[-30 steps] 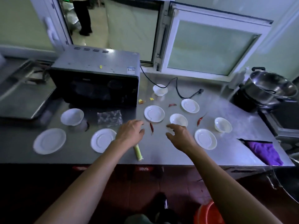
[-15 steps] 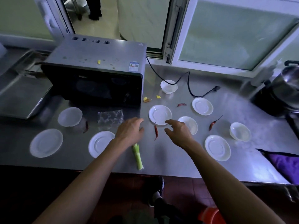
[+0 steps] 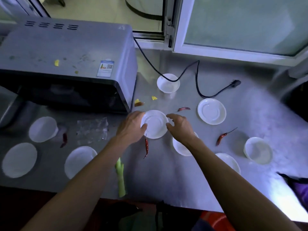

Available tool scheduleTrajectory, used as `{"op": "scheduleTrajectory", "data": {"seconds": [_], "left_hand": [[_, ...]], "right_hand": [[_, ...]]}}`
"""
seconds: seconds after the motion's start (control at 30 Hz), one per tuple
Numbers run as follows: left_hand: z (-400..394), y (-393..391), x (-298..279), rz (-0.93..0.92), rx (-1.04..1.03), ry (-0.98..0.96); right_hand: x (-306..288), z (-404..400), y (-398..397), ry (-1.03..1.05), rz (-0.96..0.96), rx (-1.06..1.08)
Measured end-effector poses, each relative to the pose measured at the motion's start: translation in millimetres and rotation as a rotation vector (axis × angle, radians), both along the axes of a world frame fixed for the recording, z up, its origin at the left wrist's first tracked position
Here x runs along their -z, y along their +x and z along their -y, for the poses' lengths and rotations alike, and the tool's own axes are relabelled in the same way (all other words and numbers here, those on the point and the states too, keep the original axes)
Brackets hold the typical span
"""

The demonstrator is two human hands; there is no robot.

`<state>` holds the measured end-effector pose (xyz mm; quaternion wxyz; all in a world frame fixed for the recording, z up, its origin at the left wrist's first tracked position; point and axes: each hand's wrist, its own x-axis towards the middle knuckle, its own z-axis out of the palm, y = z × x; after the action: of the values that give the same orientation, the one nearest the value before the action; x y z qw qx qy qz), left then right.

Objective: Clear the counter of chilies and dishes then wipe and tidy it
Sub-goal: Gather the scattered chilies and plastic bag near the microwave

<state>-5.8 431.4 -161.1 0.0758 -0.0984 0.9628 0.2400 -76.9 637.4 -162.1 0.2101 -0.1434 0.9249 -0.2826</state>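
I am seeing both hands meeting at the white saucer (image 3: 155,124) in the middle of the steel worktop (image 3: 166,172), just in front of the microwave's (image 3: 66,64) right corner. My left hand (image 3: 131,127) is lying on the saucer's left rim with its thumb curling over the edge, so it seems to be taking hold of it. My right hand (image 3: 180,125) is reaching in from the right, its fingers (image 3: 171,116) spread and half curled, the tips right at the rim; I cannot tell whether they are touching it.

A red chili (image 3: 146,147) is lying just below the saucer, between my forearms. A second chili (image 3: 184,108) is sitting just beyond the saucer on the right, a third (image 3: 222,137) is lying between the far-right saucer (image 3: 211,111) and a small bowl (image 3: 258,150), and a fourth (image 3: 64,139) is lying beside the bowl on the left (image 3: 43,129). A green stalk (image 3: 120,177) is lying near the front edge. A purple cloth (image 3: 300,189) is showing at the right edge of the view.
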Motion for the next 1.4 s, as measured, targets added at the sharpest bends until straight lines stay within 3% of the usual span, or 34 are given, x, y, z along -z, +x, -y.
{"op": "scheduleTrajectory", "data": {"seconds": [0.43, 0.87, 1.13, 1.4], "left_hand": [[5.5, -74.0, 34.1, 0.086, -0.043, 0.033], [14.5, -97.4, 69.4, 0.104, 0.015, -0.161], [14.3, -96.0, 82.9, 0.022, -0.037, -0.125], [12.1, -94.0, 85.0, -0.045, -0.059, -0.065]], "right_hand": [[41.1, 56.6, -83.4, -0.028, -0.031, -0.081], [84.3, 88.3, -115.4, 0.069, -0.151, -0.261], [94.6, 92.7, -115.1, 0.118, -0.254, -0.355], [95.4, 84.7, -114.9, 0.122, -0.275, -0.314]]}}
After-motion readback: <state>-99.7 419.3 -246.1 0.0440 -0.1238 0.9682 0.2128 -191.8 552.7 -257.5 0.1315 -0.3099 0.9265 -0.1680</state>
